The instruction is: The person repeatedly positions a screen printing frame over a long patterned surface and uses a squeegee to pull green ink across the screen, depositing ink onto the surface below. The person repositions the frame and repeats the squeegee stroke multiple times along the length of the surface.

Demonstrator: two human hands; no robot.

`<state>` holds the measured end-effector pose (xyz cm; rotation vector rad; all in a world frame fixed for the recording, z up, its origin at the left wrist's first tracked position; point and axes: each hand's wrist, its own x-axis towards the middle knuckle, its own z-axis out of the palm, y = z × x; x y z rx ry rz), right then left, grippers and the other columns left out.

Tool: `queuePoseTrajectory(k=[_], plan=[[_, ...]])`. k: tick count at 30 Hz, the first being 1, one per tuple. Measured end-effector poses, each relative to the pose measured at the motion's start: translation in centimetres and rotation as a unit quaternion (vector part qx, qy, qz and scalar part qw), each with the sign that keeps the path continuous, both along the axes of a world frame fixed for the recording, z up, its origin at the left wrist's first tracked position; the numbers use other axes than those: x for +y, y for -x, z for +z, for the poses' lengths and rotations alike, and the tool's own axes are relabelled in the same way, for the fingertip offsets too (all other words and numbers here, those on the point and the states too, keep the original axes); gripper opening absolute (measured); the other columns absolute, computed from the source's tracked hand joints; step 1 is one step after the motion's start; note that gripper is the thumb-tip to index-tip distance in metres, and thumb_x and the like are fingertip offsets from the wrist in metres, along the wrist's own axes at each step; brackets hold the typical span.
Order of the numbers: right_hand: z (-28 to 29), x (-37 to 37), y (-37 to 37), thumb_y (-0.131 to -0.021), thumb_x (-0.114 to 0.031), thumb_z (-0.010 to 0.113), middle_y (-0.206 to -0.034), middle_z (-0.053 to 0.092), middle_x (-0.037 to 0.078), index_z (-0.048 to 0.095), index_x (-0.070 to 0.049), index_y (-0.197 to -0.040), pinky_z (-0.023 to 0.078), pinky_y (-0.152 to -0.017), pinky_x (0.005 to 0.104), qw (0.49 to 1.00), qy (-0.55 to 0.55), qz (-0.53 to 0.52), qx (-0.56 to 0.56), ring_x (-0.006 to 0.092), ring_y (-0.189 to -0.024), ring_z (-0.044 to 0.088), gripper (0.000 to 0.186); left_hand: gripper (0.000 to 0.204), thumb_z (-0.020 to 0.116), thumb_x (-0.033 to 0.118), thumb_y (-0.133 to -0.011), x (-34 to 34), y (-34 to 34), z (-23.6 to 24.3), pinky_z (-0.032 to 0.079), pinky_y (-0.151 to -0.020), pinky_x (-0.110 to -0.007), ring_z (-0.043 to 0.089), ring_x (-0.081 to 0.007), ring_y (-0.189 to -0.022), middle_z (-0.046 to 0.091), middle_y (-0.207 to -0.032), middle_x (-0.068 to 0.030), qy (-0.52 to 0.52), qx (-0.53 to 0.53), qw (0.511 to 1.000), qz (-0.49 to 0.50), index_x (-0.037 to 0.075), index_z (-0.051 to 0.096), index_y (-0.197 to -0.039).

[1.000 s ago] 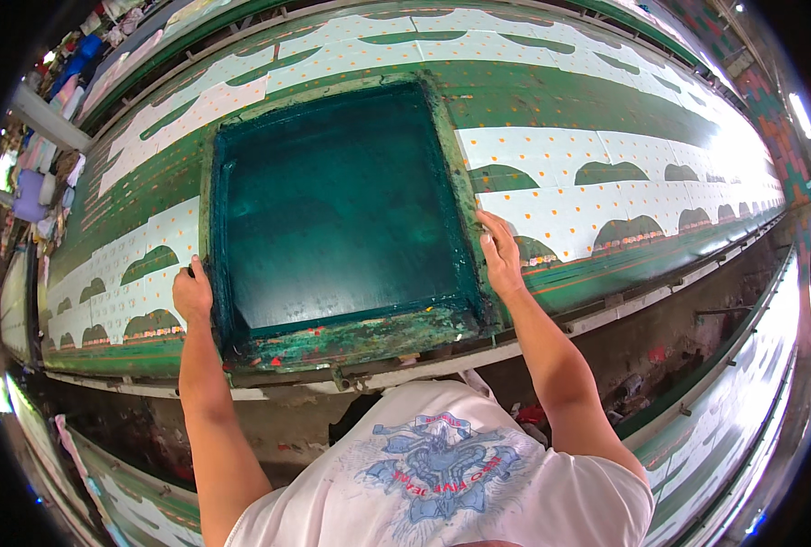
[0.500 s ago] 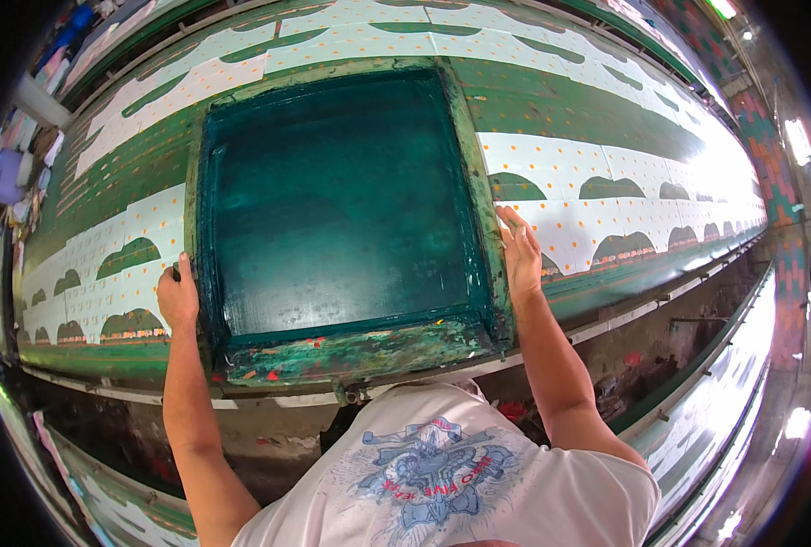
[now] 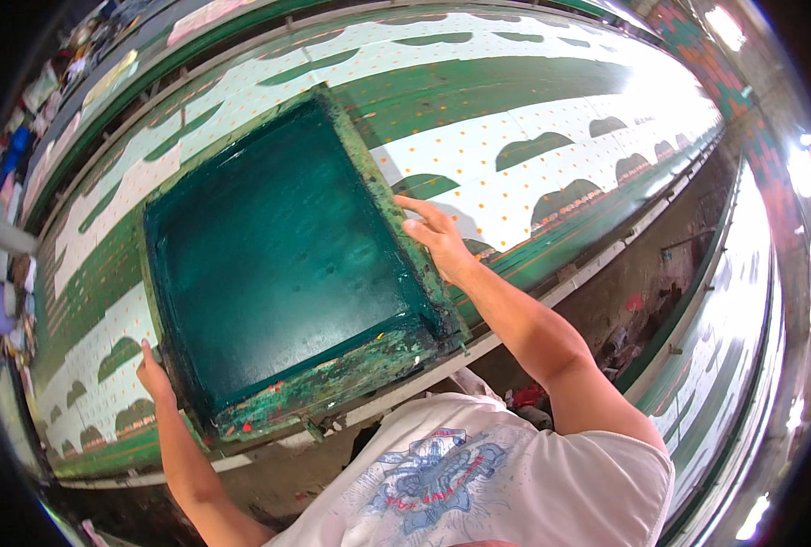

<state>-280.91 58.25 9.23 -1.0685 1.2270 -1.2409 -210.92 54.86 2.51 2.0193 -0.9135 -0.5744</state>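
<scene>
Hands grip the green printing screen frame lying on the printed cloth. I see my left hand curled on its left edge. My right hand rests fingers spread on its right edge.

A textile print workshop. A long desk carries white cloth patterned in green. An ink-stained green screen frame lies on it.

Long table — printed cloth, screen frame
</scene>
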Motion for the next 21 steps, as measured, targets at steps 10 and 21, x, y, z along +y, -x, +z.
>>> queuePoseTrajectory(k=[10,21], plan=[[1.3,-3.4,19.2,-0.091,-0.028,0.093,-0.159,0.053,0.023,0.056,-0.024,-0.164,0.049,-0.121,0.0493,0.945,-0.004,-0.029,0.325,0.039,-0.145,0.055,0.081,0.064,0.069,0.06,-0.107,-1.4,21.4,8.1,0.054,-0.085,-0.039,0.066,-0.0213,-0.085,0.073,-0.096,-0.0081,0.076,0.212,0.974,-0.004,-0.004,0.076,-0.103],[-0.3,-4.8,51.6,-0.091,-0.028,0.092,-0.158,0.059,0.023,0.066,-0.019,-0.157,0.05,-0.119,0.0489,0.971,-0.033,-0.086,0.22,0.0368,-0.144,0.059,0.071,0.059,0.069,0.057,-0.106,-4.2,53.4,8.1,0.055,-0.084,-0.037,0.07,-0.0197,-0.085,0.078,-0.098,-0.0084,0.086,0.221,0.97,-0.059,0.0,0.079,-0.1]])
